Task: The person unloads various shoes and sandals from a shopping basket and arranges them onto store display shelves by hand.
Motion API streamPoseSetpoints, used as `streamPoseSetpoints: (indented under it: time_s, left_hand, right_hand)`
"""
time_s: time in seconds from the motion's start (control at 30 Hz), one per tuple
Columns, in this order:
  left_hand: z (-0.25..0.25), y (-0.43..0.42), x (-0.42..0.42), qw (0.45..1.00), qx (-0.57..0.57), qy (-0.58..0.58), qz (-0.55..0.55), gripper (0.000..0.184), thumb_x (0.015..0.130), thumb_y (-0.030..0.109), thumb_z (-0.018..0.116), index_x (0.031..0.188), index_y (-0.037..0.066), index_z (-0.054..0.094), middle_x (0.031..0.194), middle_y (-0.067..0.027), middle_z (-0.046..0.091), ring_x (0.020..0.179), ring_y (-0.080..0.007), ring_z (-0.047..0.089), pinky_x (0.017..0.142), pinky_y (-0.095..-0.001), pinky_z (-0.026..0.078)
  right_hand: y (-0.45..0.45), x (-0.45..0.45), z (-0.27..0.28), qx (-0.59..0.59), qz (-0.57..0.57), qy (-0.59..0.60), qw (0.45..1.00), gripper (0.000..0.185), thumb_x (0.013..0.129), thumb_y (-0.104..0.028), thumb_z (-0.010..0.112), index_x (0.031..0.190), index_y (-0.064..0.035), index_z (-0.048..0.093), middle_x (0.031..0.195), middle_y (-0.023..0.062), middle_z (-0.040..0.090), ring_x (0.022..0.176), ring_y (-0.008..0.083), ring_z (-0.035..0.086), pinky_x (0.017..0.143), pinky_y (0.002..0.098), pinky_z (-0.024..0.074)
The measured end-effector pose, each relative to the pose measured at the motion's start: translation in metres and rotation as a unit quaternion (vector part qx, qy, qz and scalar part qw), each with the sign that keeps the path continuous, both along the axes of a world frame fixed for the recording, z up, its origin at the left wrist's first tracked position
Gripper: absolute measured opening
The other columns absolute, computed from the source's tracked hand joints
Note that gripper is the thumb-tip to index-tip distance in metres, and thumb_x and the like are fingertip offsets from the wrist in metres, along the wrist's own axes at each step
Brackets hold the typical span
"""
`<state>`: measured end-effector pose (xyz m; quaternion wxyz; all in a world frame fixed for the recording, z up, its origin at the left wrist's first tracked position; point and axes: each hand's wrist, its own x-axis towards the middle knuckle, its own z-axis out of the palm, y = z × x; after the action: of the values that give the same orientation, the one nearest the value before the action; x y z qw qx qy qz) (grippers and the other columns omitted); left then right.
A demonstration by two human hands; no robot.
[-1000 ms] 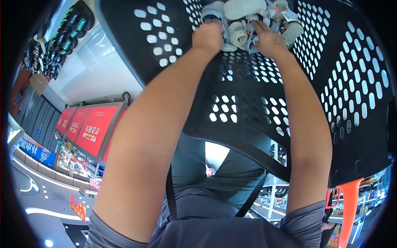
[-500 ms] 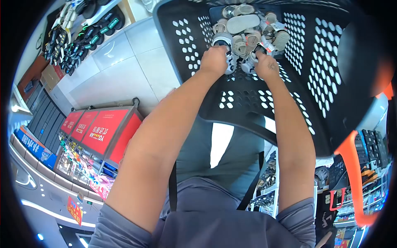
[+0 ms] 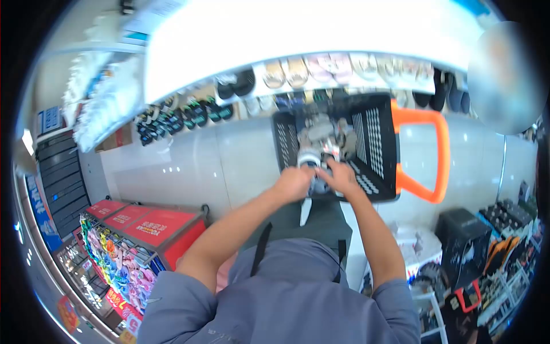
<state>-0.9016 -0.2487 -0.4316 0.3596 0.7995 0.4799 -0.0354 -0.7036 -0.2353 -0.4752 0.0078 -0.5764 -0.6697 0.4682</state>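
Note:
My left hand [image 3: 295,182] is closed on a grey-and-white shoe [image 3: 310,158], whose rounded end shows above my fingers. Close beside it, my right hand [image 3: 339,176] is closed too; motion blur partly hides the similar shoe in its grip. Both hands are at the near side of a black plastic basket [image 3: 375,143] with round holes in its walls. Inside the basket lies a heap of beige and grey shoes [image 3: 323,135], some with tags. An orange handle [image 3: 442,155] sticks out from the basket's right side.
Beyond the basket, a shelf holds rows of sandals [image 3: 297,71], with black slippers [image 3: 197,113] lower left. A red display stand [image 3: 154,223] with colourful goods is at left. A black box [image 3: 463,241] and racks are at right. Pale tiles [image 3: 195,166] cover the floor.
The view has pulled back and shifted, so the basket looks smaller and the shelf of sandals shows. My hands have come closer together, still with the shoes.

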Motion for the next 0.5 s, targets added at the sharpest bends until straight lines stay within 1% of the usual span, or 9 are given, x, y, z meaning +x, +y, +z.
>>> streamPoseSetpoints:
  time_s: [0.1, 0.17, 0.23, 0.3, 0.33, 0.37, 0.43, 0.47, 0.5]
  left_hand:
    - [0.071, 0.002, -0.003, 0.999, 0.013, -0.024, -0.02, 0.025, 0.076, 0.01, 0.063, 0.101, 0.007, 0.061, 0.086, -0.0152, 0.063, 0.077, -0.0359, 0.064, 0.067, -0.0465, 0.052]
    - [0.113, 0.003, -0.002, 0.998, 0.033, -0.049, -0.022, 0.027, 0.076, 0.011, 0.064, 0.102, 0.009, 0.061, 0.087, -0.0148, 0.064, 0.077, -0.0354, 0.064, 0.067, -0.046, 0.052]
    - [0.138, 0.0, 0.002, 0.996, 0.049, -0.076, -0.029, 0.028, 0.076, 0.011, 0.065, 0.104, 0.01, 0.062, 0.087, -0.0143, 0.064, 0.078, -0.035, 0.064, 0.067, -0.0455, 0.052]
    - [0.149, -0.007, 0.007, 0.977, 0.064, -0.202, -0.036, 0.029, 0.076, 0.012, 0.067, 0.105, 0.012, 0.062, 0.086, -0.0131, 0.064, 0.079, -0.0347, 0.064, 0.068, -0.0443, 0.052]
    - [0.152, -0.01, 0.01, 0.976, 0.081, -0.199, -0.036, 0.029, 0.076, 0.012, 0.067, 0.105, 0.012, 0.062, 0.086, -0.0131, 0.064, 0.079, -0.0347, 0.064, 0.068, -0.0443, 0.052]
    - [0.154, -0.012, 0.013, 0.969, 0.101, -0.223, -0.023, 0.031, 0.075, 0.012, 0.069, 0.106, 0.011, 0.062, 0.092, -0.0124, 0.064, 0.077, -0.0338, 0.064, 0.068, -0.0434, 0.052]
    - [0.168, -0.018, 0.019, 0.96, 0.131, -0.245, -0.013, 0.033, 0.075, 0.013, 0.071, 0.107, 0.01, 0.062, 0.098, -0.0117, 0.063, 0.076, -0.0329, 0.064, 0.068, -0.0425, 0.052]
    - [0.179, -0.022, 0.022, 0.957, 0.084, -0.272, 0.063, 0.035, 0.075, 0.014, 0.073, 0.108, 0.01, 0.062, 0.106, -0.012, 0.06, 0.081, -0.0321, 0.063, 0.072, -0.0409, 0.052]
    - [0.187, -0.027, 0.025, 0.944, 0.034, -0.297, 0.138, 0.037, 0.076, 0.015, 0.074, 0.11, 0.01, 0.062, 0.114, -0.0123, 0.057, 0.087, -0.0314, 0.063, 0.076, -0.0394, 0.052]
  right_hand:
    - [-0.009, -0.002, 0.043, -0.026, -0.017, 0.042, 0.999, 0.061, 0.084, -0.06, 0.055, 0.109, -0.0048, 0.058, 0.096, 0.0266, 0.065, 0.094, 0.0434, 0.062, 0.077, 0.0486, 0.0483]
    - [-0.025, -0.004, 0.045, 0.015, -0.058, 0.135, 0.989, 0.045, 0.091, -0.043, 0.056, 0.116, -0.0061, 0.058, 0.084, 0.0174, 0.067, 0.076, 0.0305, 0.066, 0.067, 0.0423, 0.0494]
    - [-0.031, -0.005, 0.065, -0.105, -0.109, 0.28, 0.948, 0.037, 0.093, -0.03, 0.054, 0.123, -0.0073, 0.057, 0.098, 0.009, 0.066, 0.085, 0.0193, 0.063, 0.072, 0.0359, 0.0496]
    - [-0.039, -0.013, 0.048, -0.119, -0.144, 0.431, 0.883, 0.037, 0.092, -0.025, 0.053, 0.124, -0.0059, 0.057, 0.109, 0.0028, 0.062, 0.097, 0.0145, 0.058, 0.081, 0.0316, 0.0483]
    - [-0.04, -0.012, 0.068, -0.183, -0.19, 0.433, 0.862, 0.035, 0.091, -0.023, 0.053, 0.12, -0.0034, 0.059, 0.112, 0.0035, 0.061, 0.102, 0.0143, 0.057, 0.087, 0.0304, 0.0466]
    - [-0.039, -0.013, 0.069, -0.173, -0.181, 0.437, 0.864, 0.035, 0.091, -0.023, 0.053, 0.12, -0.0034, 0.059, 0.112, 0.0035, 0.061, 0.102, 0.0143, 0.057, 0.087, 0.0304, 0.0466]
    - [-0.033, -0.013, 0.064, -0.049, -0.104, 0.457, 0.882, 0.028, 0.097, -0.022, 0.046, 0.106, -0.003, 0.064, 0.099, 0.0037, 0.064, 0.093, 0.0149, 0.059, 0.082, 0.0296, 0.0461]
    - [-0.028, -0.013, 0.065, -0.014, -0.107, 0.44, 0.891, 0.026, 0.094, -0.022, 0.048, 0.099, -0.0027, 0.066, 0.094, 0.0042, 0.065, 0.089, 0.0151, 0.06, 0.079, 0.0292, 0.047]
    - [-0.025, -0.012, 0.074, -0.007, -0.102, 0.442, 0.891, 0.026, 0.094, -0.022, 0.048, 0.099, -0.0027, 0.066, 0.094, 0.0042, 0.065, 0.089, 0.0151, 0.06, 0.079, 0.0292, 0.047]
